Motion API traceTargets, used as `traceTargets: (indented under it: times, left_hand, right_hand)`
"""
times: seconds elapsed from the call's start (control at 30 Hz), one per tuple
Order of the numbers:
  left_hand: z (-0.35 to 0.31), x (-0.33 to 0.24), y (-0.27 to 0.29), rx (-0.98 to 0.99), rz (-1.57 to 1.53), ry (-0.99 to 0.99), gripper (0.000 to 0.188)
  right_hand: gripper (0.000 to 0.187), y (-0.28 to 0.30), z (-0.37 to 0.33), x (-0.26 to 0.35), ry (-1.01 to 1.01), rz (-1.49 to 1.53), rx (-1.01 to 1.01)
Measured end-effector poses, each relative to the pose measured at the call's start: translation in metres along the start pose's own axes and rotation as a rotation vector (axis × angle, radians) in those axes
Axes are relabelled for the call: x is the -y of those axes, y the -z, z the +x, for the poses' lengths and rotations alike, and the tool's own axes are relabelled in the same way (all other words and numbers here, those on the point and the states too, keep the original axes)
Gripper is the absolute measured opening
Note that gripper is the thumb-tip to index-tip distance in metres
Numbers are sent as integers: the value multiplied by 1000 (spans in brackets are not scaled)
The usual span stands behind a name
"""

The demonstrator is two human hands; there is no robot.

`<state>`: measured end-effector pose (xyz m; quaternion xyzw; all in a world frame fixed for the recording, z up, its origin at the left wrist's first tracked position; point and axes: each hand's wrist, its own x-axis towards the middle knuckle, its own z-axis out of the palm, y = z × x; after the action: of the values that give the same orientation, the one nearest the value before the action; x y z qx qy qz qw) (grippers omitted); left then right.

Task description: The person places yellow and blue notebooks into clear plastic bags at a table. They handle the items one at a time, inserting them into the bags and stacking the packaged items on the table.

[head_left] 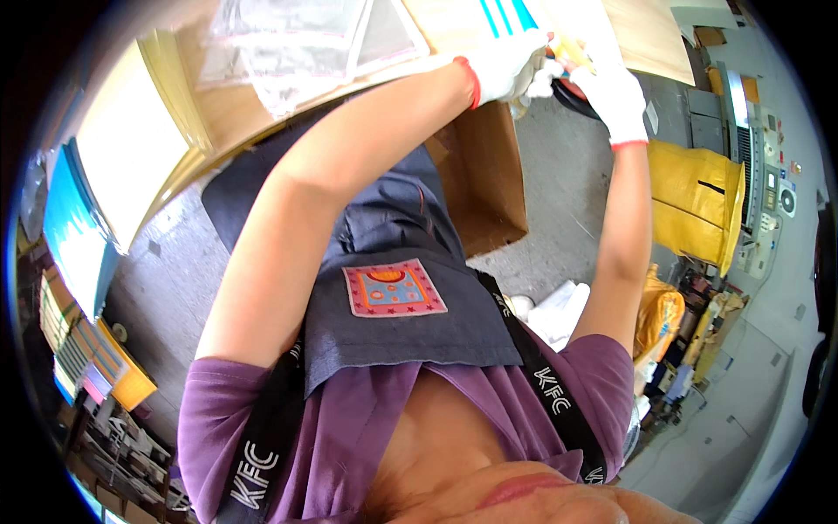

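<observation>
Purple shirt [340, 437] and black straps [552, 393] right below the lens. Beside the wooden tabletop [646, 44], left gloved hand [515, 72] with fingers curled, right gloved hand [613, 98] with fingers bent (cannot tell whether gripping); between both, small yellow piece [572, 54]. Clear plastic bags [301, 52] farther left; open cardboard box [497, 210] below.

Bright, overexposed tabletop [650, 39]; warped edges

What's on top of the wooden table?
On the table I see clear plastic bags and something blue-striped. The white-gloved left hand and right hand cover whatever is behind them.
</observation>
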<state>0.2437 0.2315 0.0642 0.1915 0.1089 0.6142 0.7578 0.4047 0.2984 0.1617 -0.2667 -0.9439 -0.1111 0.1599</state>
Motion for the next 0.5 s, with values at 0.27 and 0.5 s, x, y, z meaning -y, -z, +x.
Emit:
traceTargets:
  times: [0.27, 0.5]
  left_hand:
    - [-2, -24, -38, -84, 15, 99, 20]
    - [-89, -85, 2, -16, 1472, -17, 52]
  right_hand:
    - [61, -62, -71, -71, -1030, 2287, 146]
    - [53, -76, -34, -87, -1239, 2191, -356]
